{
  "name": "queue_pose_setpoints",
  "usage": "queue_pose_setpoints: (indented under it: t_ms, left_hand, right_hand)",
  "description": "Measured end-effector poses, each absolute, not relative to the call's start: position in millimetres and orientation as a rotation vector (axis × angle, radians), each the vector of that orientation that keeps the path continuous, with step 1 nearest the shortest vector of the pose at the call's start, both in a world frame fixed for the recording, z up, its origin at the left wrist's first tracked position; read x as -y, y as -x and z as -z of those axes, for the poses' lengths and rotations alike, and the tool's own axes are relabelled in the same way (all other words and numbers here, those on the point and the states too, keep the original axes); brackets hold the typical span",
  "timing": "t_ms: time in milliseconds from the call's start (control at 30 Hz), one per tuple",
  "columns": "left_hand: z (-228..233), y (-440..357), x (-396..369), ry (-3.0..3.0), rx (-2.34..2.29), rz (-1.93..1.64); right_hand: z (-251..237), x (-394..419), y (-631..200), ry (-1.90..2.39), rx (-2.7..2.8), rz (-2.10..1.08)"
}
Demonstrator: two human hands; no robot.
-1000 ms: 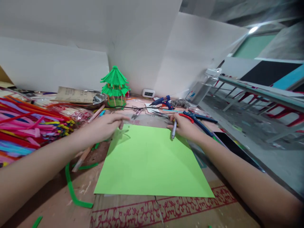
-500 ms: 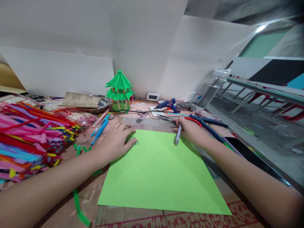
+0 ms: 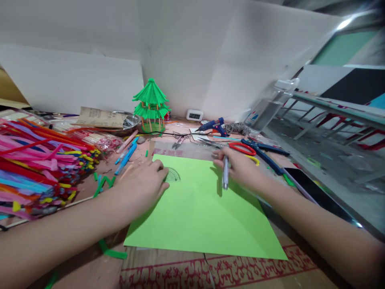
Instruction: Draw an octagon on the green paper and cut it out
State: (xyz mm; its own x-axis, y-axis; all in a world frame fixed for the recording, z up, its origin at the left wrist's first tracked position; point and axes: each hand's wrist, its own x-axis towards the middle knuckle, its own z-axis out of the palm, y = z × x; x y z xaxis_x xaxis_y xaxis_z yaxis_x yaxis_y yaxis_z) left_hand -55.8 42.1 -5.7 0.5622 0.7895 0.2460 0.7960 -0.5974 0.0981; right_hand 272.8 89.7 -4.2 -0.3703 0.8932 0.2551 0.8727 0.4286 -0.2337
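A sheet of bright green paper point(image 3: 204, 216) lies flat in front of me. At its upper left, my left hand point(image 3: 144, 182) has its fingers bent around one end of a clear protractor point(image 3: 173, 175), whose rounded part shows past the fingertips. My right hand point(image 3: 236, 166) is closed on a silver-grey pen point(image 3: 225, 172) above the paper's upper right, the pen's lower end pointing toward me and its shadow falling on the sheet. Beyond the right hand lie red-handled scissors point(image 3: 243, 148).
Bundled coloured pipe cleaners point(image 3: 39, 168) cover the left side. A green pagoda model point(image 3: 152, 106), a small digital clock point(image 3: 194, 115) and a blue glue gun point(image 3: 213, 126) stand at the back. To the right are blue-handled pliers point(image 3: 264, 156), a phone point(image 3: 319, 196) and a water bottle point(image 3: 267, 106).
The left fingers have drawn in, and more of the protractor shows on the paper. My right hand has shifted slightly left with the pen, uncovering the scissors' handles. The view has tilted a little.
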Motion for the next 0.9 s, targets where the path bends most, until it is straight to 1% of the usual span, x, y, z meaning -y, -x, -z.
queue_pose_setpoints:
  t_ms: [100, 233, 400, 600, 767, 900]
  left_hand:
    - [6.6, 45.8, -33.8, 2.799, 1.347, 0.376]
    - [7.2, 48.8, -62.1, 2.781, 1.378, 0.431]
    - [16.9, 64.8, -100.0, 2.756, 1.44, 0.454]
    - [19.9, 65.9, -102.0, 2.769, 1.533, 0.505]
    - [18.5, 64.5, -97.7, 2.768, 1.594, 0.669]
    - [19.3, 65.2, -96.4, 2.703, 1.639, 0.818]
  right_hand:
    - [10.6, -69.0, -256.2, 1.403, 2.457, -0.211]
    - [13.2, -67.8, -251.8, 1.412, 2.474, -0.247]
    - [-7.3, -87.3, -267.2, 1.513, 2.533, -0.23]
    - [-23.0, -106.3, -273.0, 1.535, 2.609, -0.33]
    - [-13.4, -116.0, -272.8, 1.455, 2.548, -0.351]
    - [-11.2, -121.5, -276.3, 1.47, 2.459, -0.316]
